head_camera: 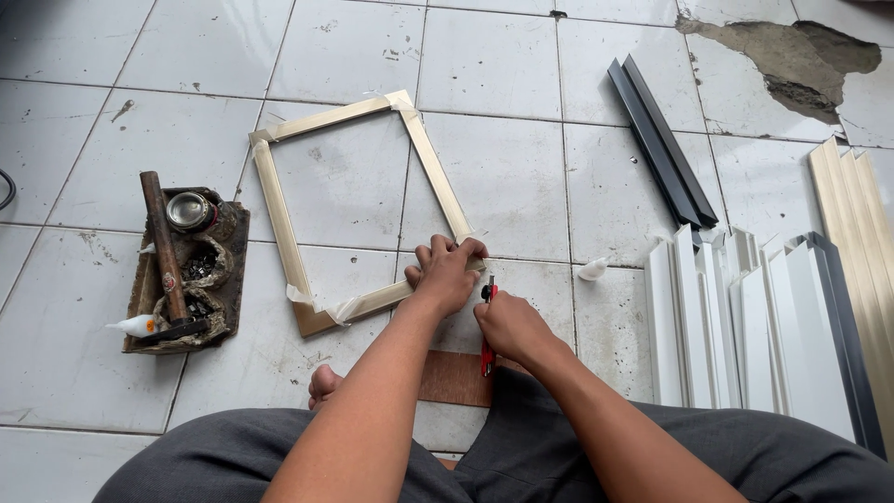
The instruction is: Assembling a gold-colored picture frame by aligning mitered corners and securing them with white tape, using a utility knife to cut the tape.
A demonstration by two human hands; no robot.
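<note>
Head view, looking straight down at a white tiled floor (521, 186). A thin rectangular gold-coloured picture frame (279, 210), empty in the middle and with pale tape wrapped at its corners, is laid flat on the tiles, a little above and left of centre. Its 5 o'clock corner is pressed down by the left hand (447, 272), fingers curled over the moulding, so that hand is closed on the frame rather than spread. A slim red-handled utility knife (486, 326) is gripped in the right hand (512, 328), just at 4 o'clock of the left hand, blade end pointed up toward that corner.

The frame looks light and stiff but probably wobbly at the joints, since only tape seems to be holding them. It's best taken by two opposite rails rather than one corner. The finish looks smooth, likely a bit slippery.

Containers: at 9 o'clock a shallow, grimy brown tray (237, 279) is seen, with a wooden-handled hammer (163, 247) laid across it, a round metal tin (189, 211), crumpled bags of small dark fasteners and a small white glue bottle (138, 326). At 3 o'clock, white moulding lengths (708, 326) are stacked.
</note>
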